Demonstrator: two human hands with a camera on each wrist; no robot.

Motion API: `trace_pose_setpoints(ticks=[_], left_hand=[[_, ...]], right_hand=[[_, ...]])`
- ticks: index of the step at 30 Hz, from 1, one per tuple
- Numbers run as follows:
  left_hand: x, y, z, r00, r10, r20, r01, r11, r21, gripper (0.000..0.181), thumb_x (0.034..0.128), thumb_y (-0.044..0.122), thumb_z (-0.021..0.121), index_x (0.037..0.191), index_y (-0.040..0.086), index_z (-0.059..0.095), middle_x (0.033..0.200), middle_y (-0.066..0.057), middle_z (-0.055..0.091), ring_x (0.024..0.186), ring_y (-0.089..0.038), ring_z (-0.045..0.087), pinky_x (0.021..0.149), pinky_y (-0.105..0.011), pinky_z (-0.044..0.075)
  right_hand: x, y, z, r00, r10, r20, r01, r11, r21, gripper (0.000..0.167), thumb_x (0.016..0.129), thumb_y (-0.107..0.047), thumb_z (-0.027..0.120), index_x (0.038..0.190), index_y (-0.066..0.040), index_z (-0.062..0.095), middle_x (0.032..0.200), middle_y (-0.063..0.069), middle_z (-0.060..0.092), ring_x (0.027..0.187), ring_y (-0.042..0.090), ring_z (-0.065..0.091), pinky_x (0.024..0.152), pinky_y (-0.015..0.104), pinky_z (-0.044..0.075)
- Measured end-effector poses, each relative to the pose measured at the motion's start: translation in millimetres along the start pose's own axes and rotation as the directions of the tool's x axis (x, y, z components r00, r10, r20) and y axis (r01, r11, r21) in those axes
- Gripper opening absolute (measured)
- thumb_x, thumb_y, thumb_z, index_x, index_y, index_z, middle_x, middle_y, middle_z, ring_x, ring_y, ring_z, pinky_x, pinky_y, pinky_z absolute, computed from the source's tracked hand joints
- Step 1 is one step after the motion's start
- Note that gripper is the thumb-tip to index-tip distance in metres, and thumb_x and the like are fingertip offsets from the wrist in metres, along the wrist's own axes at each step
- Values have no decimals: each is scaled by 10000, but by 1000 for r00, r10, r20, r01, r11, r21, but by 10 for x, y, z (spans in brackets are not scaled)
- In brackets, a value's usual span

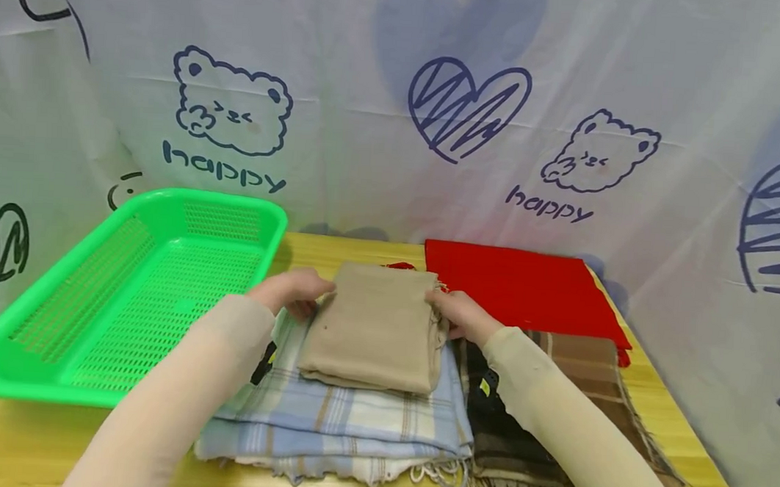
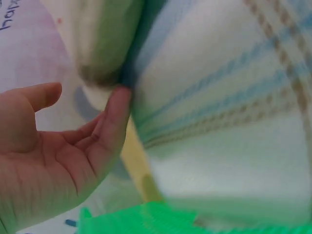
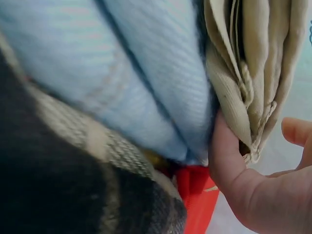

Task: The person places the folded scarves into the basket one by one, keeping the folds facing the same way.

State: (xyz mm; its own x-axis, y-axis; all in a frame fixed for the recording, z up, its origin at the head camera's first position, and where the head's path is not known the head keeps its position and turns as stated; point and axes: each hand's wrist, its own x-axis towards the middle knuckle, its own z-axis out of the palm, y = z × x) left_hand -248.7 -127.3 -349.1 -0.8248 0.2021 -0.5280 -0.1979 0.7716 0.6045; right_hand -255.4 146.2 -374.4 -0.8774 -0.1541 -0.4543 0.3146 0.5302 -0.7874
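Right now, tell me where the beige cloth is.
In the head view, the beige cloth is near the centre, over the blue plaid cloth, between the left hand and right hand.

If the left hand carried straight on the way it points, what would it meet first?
Most likely the folded beige cloth: the left hand points at its left edge, and the fingers look close to touching, though depth is unclear.

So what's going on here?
A person's left hand and right hand are at opposite sides of a folded beige cloth, right fingers tucked at its underside. The cloth sits atop a folded blue plaid textile. A green basket stands to the left; brown plaid and red cloths lie to the right.
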Motion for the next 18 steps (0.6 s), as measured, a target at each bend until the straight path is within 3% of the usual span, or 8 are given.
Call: trace_pose_setpoints(ticks=[4,11,14,18], left_hand=[[115,12,73,1000,15,7,-14,996,-88,469,977,220,349,1254,-141,463,1092,-292,623,865,-295,687,743,-361,563],[131,-8,95,999,42,33,-37,988,-148,436,969,184,386,1248,-143,459,1140,-274,600,929,-302,665,824,-376,541],[135,35,88,998,53,25,-48,986,-162,361,945,163,441,1163,-117,510,996,-180,627,812,-211,649,775,-319,540],[113,144,85,997,71,-35,-76,984,-160,160,904,98,491,942,-49,541,765,-50,547,625,-107,547,623,-237,493]], right_hand=[[-75,21,23,998,-5,60,4,1000,27,541,965,-347,433,1386,-11,379,1367,172,442,1079,233,545,830,388,522],[-66,-28,160,992,-71,101,50,979,196,410,971,-158,419,1325,47,399,1233,150,521,908,148,577,815,288,505],[-61,-57,142,994,-74,78,57,977,203,411,969,-109,419,1340,64,375,1287,183,491,942,173,579,843,308,507],[-74,-116,115,996,-81,33,75,987,145,441,972,-110,434,1369,60,347,1337,202,458,1002,218,567,842,312,500]])
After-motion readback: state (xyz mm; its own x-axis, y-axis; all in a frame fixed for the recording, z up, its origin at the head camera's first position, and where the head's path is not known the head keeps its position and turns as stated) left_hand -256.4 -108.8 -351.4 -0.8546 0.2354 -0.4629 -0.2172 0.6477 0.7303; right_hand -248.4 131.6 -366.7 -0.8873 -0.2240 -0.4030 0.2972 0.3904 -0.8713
